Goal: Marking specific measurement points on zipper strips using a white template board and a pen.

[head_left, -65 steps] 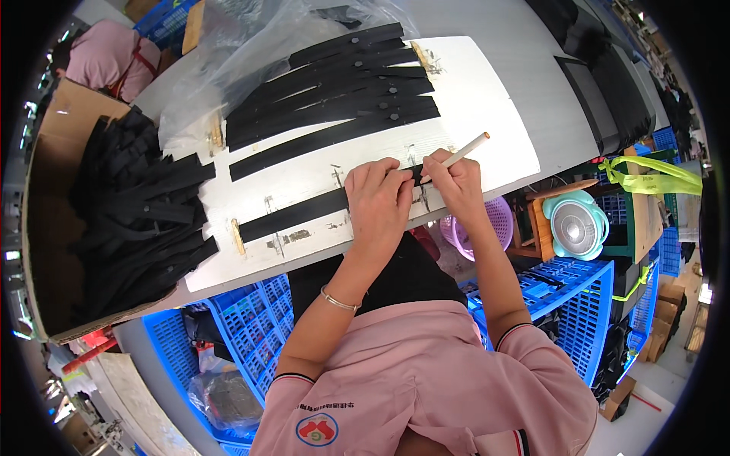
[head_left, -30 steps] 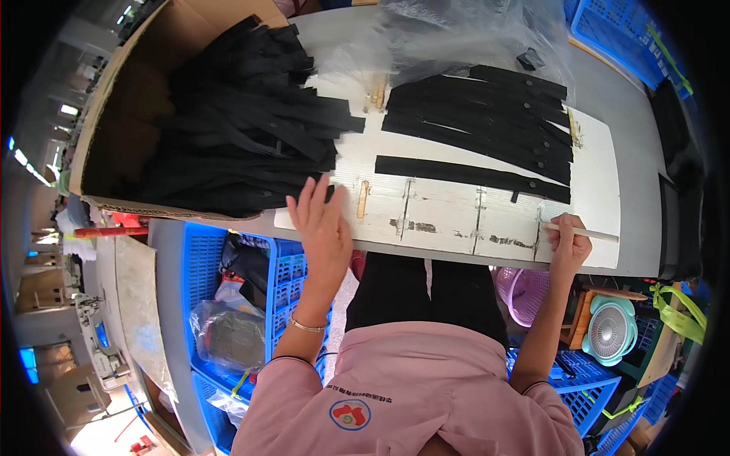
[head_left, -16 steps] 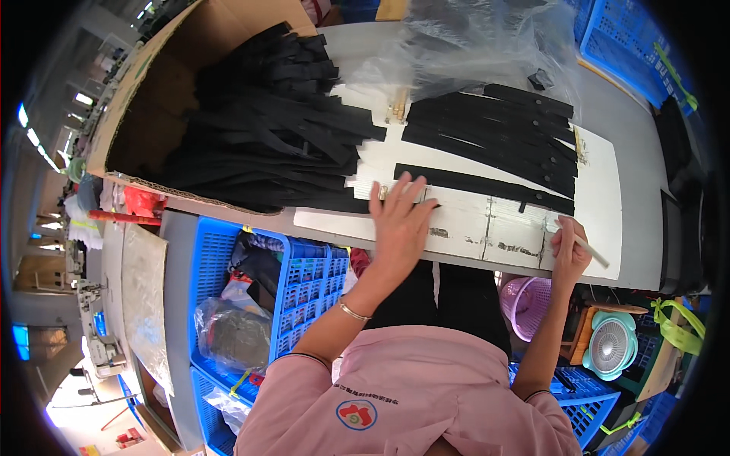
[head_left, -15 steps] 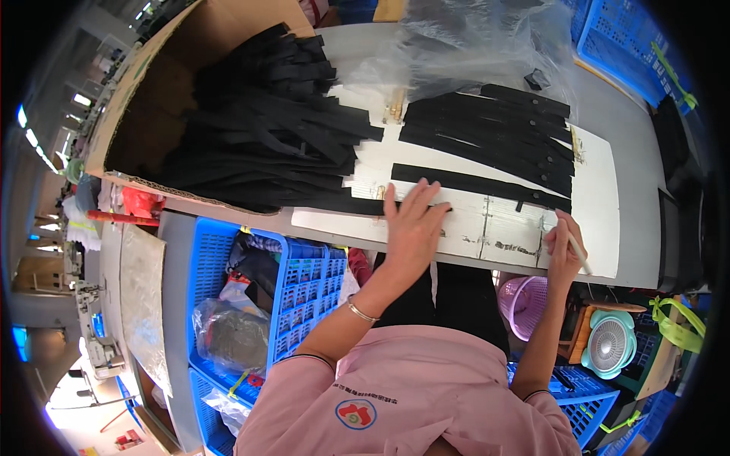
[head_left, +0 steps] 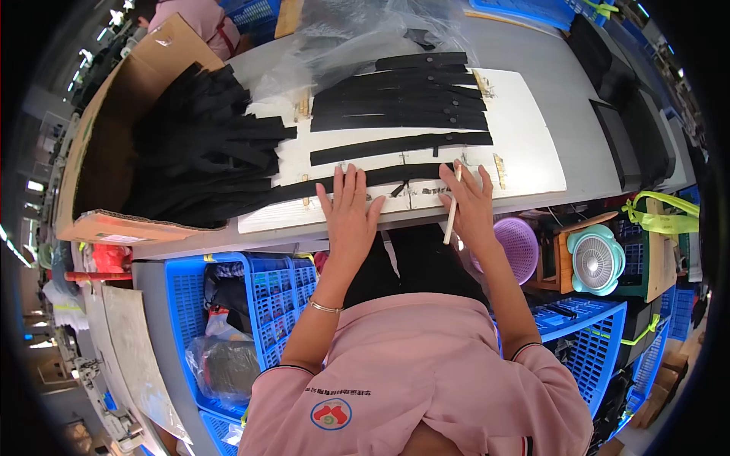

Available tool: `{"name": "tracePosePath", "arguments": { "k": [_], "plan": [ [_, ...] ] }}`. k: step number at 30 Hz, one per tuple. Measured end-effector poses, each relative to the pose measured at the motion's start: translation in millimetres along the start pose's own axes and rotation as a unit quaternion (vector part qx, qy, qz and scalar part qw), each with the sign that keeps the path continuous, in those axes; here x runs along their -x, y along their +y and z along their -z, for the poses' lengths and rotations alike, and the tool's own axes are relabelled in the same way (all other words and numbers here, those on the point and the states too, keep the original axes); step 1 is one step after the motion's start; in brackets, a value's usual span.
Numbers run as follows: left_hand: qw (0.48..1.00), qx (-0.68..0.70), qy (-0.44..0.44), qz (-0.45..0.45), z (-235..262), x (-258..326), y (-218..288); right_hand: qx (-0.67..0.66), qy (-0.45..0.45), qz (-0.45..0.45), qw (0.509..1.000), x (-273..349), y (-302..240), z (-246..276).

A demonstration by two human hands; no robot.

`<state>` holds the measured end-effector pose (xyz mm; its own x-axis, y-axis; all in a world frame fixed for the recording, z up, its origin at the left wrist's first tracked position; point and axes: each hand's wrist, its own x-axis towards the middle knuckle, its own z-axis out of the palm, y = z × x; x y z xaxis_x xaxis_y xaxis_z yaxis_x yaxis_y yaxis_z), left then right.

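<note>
1. I saw my left hand (head_left: 351, 209) lying flat, fingers spread, pressed on the nearest black strap (head_left: 357, 182) at the front edge of the white board (head_left: 532, 152).
2. My right hand (head_left: 468, 201) rested palm down on the same strap's right end, with a pale wooden stick (head_left: 452, 213) pinched between its fingers and pointing back toward me.
3. That strap lay lengthwise along the board's near edge, its left end running toward a heap of black straps (head_left: 198, 152) in an open cardboard box (head_left: 114, 114).
4. Another single strap (head_left: 399, 146) lay just behind it, and a stack of straps (head_left: 403, 95) sat farther back.
5. The board sat on the grey worktop (head_left: 563, 68); blue crates (head_left: 251, 304) stood under it, and a purple basket (head_left: 517, 243) was near my right wrist.
</note>
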<state>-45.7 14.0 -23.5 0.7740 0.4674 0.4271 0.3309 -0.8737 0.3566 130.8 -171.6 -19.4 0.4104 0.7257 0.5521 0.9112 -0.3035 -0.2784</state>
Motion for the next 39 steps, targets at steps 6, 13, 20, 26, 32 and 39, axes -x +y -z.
{"name": "tracePosePath", "arguments": {
  "k": [6,13,20,26,32,39],
  "plan": [
    [0.997,-0.064,0.032,0.019,6,15,-12,0.042,0.072,-0.065,0.994,23,44,19],
    [0.99,-0.106,0.079,0.051,9,25,-27,0.066,0.122,-0.079,0.987,34,63,19],
    [0.991,-0.08,0.101,0.029,10,23,-37,0.039,0.13,-0.082,0.987,32,67,16],
    [0.992,-0.069,0.097,0.036,10,24,-33,0.019,0.125,-0.089,0.988,33,69,21],
    [0.994,-0.052,0.084,0.049,12,26,-31,-0.087,0.168,-0.088,0.978,2,24,17],
    [0.993,-0.056,0.079,0.064,15,26,-30,-0.484,-0.049,-0.211,0.848,-64,-77,-6]
  ]
}}
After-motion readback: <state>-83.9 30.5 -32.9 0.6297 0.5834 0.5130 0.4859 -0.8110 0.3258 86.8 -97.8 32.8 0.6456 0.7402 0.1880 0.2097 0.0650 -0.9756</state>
